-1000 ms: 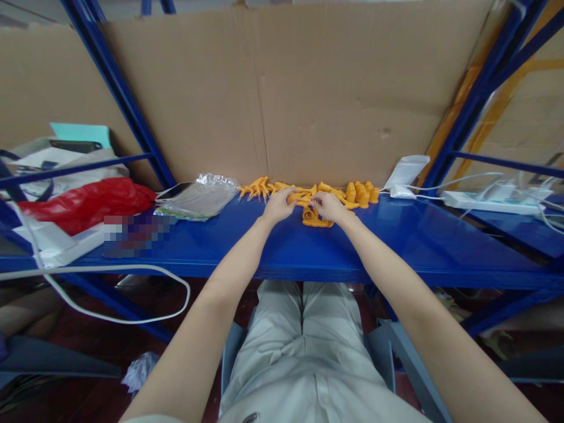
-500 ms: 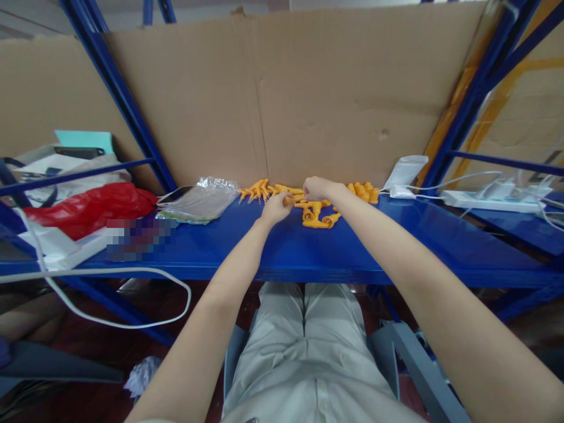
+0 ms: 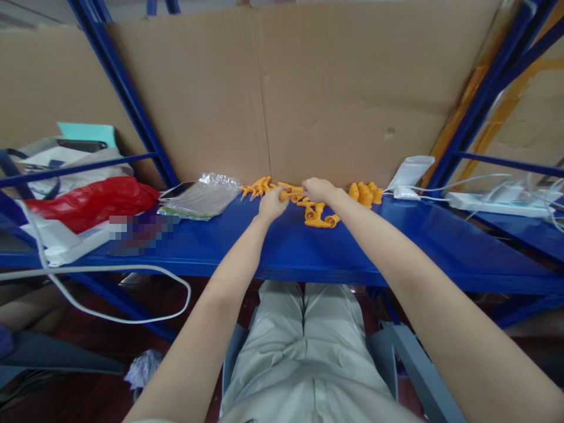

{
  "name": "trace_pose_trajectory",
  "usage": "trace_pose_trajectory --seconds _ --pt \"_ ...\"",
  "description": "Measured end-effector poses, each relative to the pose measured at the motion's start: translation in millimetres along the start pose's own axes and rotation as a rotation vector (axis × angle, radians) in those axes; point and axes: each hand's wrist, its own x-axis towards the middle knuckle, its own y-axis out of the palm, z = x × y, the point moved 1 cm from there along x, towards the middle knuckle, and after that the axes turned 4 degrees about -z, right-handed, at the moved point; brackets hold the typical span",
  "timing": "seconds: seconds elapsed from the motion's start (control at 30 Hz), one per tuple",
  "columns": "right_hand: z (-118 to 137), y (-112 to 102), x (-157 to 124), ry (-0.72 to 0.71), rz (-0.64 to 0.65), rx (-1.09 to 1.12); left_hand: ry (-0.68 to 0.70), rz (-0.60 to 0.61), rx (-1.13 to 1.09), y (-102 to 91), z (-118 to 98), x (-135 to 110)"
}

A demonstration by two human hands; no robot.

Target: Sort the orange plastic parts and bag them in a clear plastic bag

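My left hand (image 3: pixel 271 203) is closed around a small orange plastic piece (image 3: pixel 284 195), whose end sticks out by the thumb. Close to its right, my right hand (image 3: pixel 318 190) has its fingers pinched together; what they grip is hidden behind the hand. On the blue shelf (image 3: pixel 282 249) under and in front of the hands lie several orange plastic parts (image 3: pixel 318 222) with round cup-like ends. Left of my left hand is a group of branching orange parts (image 3: pixel 259 186) with thin metallic tips. Beyond my right wrist, lumpy orange pieces (image 3: pixel 365 192) stand bunched together.
A clear plastic bag (image 3: pixel 205 197) lies to the left, beside a red plastic bag (image 3: pixel 99 202) and a white cable (image 3: pixel 132 322) hanging over the edge. At right are a white pouch (image 3: pixel 409 176) and a power strip (image 3: pixel 497 204). Cardboard (image 3: pixel 326 88) closes off the back.
My left hand has shifted slightly left and turned a little, still closed on the orange piece. My right hand stays nearly in place. The whole view has tilted slightly.
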Motion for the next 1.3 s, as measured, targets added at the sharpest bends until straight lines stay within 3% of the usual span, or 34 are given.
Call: trace_pose_trajectory --seconds 0.3,0.37,0.47,0.53,0.7,0.9,1.03,1.3 --pt "10.6 23.7 3.5 0.136 0.097 0.608 -0.004 -0.106 -0.093 3.7 17.9 5.1" --pt "7.2 22.2 11.8 0.167 0.059 0.614 -0.024 -0.191 -0.099 2.0 20.3 6.7" --pt "-5.4 21.2 30.8 0.325 -0.032 0.615 -0.146 -0.347 -0.125 -1.2 25.9 8.9" --pt "-13.0 26.0 46.2 0.419 -0.01 0.624 -0.283 -0.416 -0.18 -1.6 31.0 10.2" --pt "-7.6 52.9 80.2 0.422 0.07 0.586 -0.606 -0.456 -0.393 2.7 41.3 11.6" --pt "27.3 74.6 93.3 0.501 -0.032 0.506 -0.692 -0.519 -0.567 5.6 42.8 11.5" --pt "45.0 80.3 96.8 0.551 -0.072 0.514 -0.821 -0.553 -0.711 3.4 37.6 10.4" --pt "50.0 91.0 107.0 0.586 -0.109 0.68 -0.865 -0.517 -0.725 -2.9 24.1 10.6"
